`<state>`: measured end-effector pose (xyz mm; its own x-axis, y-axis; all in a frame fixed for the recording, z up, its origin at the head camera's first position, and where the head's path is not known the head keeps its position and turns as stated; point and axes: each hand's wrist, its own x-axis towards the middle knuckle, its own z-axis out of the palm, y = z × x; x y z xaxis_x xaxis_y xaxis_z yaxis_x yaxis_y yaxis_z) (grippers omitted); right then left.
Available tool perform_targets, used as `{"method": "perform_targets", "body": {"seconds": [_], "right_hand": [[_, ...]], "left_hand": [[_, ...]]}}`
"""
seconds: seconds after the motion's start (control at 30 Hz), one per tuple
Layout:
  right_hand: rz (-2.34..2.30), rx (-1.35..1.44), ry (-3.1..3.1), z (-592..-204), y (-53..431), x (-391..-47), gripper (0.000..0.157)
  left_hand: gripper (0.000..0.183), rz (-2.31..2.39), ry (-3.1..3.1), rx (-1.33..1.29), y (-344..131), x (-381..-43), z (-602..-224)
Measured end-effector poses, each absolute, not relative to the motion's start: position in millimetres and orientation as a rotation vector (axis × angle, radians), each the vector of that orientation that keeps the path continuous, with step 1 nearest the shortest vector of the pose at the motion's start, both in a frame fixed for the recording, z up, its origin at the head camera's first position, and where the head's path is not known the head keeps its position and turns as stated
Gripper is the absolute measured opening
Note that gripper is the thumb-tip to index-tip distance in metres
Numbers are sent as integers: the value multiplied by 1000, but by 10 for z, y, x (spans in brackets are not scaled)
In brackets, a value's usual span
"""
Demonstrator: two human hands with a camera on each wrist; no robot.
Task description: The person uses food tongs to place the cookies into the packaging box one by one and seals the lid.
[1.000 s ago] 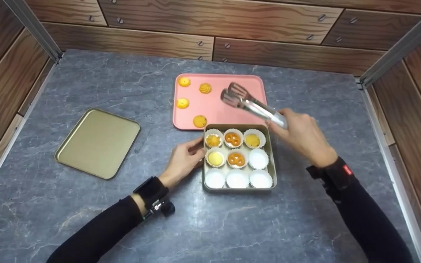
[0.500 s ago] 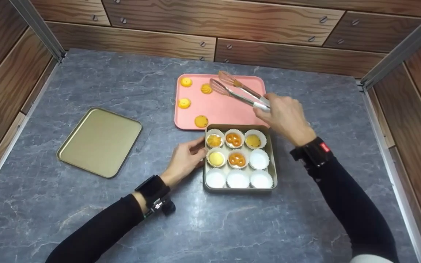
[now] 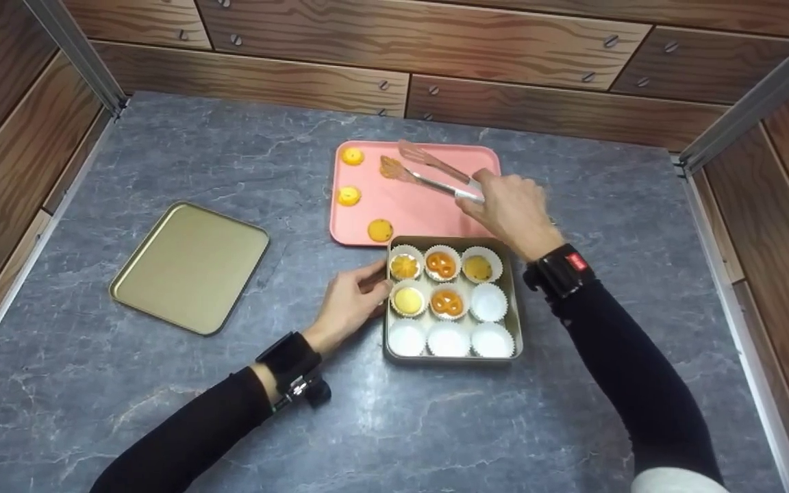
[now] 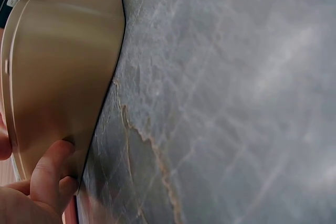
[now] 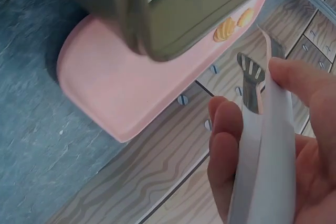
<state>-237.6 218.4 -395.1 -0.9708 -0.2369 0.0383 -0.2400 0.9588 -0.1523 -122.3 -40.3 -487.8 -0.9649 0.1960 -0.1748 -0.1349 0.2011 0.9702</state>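
In the head view my left hand [image 3: 346,305] holds the left wall of a square gold tin [image 3: 449,242], its fingers against the outside and its thumb at the rim. Paper cups fill the tin; several hold cookies, including two pretzel-shaped ones [image 3: 447,302], and the others are bare. My right hand [image 3: 514,209] grips white-handled tongs [image 3: 435,183] over a pink tray [image 3: 429,216]. The tongs' slotted tips stand apart, one over a swirled cookie [image 3: 387,166] and partly hiding it. The right wrist view shows the tongs [image 5: 275,150] between thumb and curled fingers.
On the tray's left side lie two yellow cookies [image 3: 348,196] and a round speckled cookie [image 3: 380,231]. A gold lid [image 3: 190,268] lies left on the grey marbled table [image 3: 264,438]. Wood-patterned walls [image 3: 312,75] stand around the table.
My right hand has moved left and away from me with the tongs, bringing their spread tips to the swirled cookie. My left hand keeps its place on the tin.
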Motion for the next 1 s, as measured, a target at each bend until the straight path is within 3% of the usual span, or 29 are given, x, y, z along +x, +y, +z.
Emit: {"method": "perform_targets", "body": {"seconds": [1.0], "right_hand": [[143,374,-3118,-4041,1877,-2572,41]], "left_hand": [[56,1825,2227,53,-404,-1220,-4870]]}}
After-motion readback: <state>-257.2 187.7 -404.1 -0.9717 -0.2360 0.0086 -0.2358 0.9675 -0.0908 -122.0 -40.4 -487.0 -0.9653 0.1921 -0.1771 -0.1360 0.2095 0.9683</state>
